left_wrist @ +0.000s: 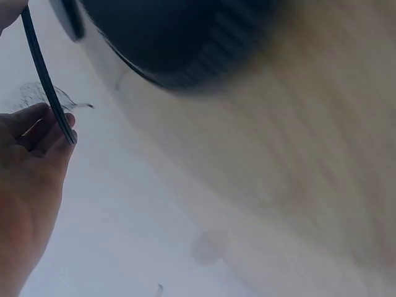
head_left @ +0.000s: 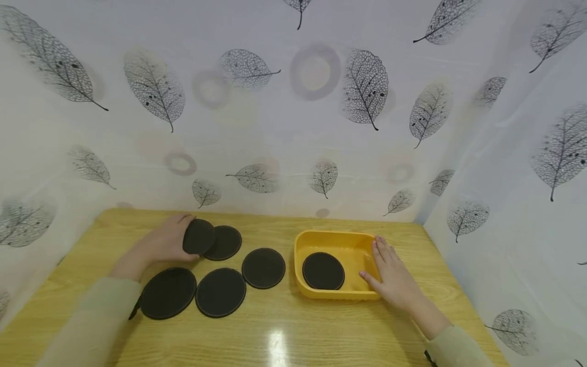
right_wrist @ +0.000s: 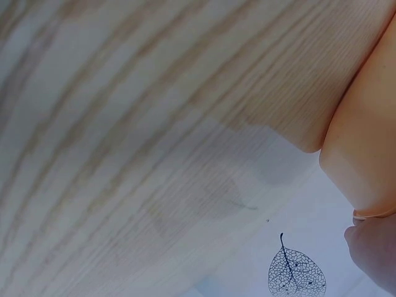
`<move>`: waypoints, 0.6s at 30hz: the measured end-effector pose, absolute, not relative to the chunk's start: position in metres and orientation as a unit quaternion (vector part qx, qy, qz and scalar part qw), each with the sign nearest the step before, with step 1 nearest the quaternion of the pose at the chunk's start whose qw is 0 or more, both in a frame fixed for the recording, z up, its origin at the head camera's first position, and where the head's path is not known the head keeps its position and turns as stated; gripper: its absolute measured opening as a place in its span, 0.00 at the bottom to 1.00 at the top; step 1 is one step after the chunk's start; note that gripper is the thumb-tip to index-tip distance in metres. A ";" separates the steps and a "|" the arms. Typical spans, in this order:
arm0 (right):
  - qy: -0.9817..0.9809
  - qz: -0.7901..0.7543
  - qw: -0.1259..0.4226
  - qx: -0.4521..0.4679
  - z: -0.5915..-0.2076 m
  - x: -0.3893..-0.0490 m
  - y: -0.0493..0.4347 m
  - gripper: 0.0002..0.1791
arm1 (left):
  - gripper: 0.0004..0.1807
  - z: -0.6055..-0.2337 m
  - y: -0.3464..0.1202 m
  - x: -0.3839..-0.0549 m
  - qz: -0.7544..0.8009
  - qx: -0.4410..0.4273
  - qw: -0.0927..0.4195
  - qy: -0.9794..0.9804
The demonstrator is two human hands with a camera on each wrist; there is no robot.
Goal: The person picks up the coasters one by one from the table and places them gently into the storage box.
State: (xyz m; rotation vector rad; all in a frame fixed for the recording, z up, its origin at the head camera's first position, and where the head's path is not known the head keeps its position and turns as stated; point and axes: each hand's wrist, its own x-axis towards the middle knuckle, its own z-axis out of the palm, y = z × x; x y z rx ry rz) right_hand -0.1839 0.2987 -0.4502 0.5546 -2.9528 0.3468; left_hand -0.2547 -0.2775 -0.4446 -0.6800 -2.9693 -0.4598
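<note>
My left hand (head_left: 171, 239) pinches a black round coaster (head_left: 199, 236) by its edges and holds it tilted. In the left wrist view this coaster (left_wrist: 43, 74) shows edge-on between fingers and thumb. Just behind it, partly overlapped in the head view, lies another black coaster (head_left: 227, 242). My right hand (head_left: 394, 275) rests with fairly straight fingers on the right rim of a yellow plastic tray (head_left: 353, 294), its thumb reaching over the front right part. Inside the tray, on the left, lies a black coaster (head_left: 323, 271).
More black coasters lie flat on the wooden table (head_left: 220, 341): one (head_left: 263, 268) left of the tray, one (head_left: 221, 292) nearer the front, and one (head_left: 168, 293) by the left forearm. A leaf-patterned sheet (head_left: 284, 127) stands behind the table and along its sides.
</note>
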 end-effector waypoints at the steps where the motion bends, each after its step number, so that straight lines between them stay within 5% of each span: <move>1: -0.975 0.114 0.059 0.183 -0.450 -0.184 0.299 0.50 | 0.63 -0.443 -0.272 -0.256 -0.152 -0.223 0.031 -0.962; 18: -0.974 0.108 0.066 0.186 -0.450 -0.184 0.300 0.50 | 0.62 -0.418 -0.161 -0.271 -0.165 -0.304 0.048 -0.937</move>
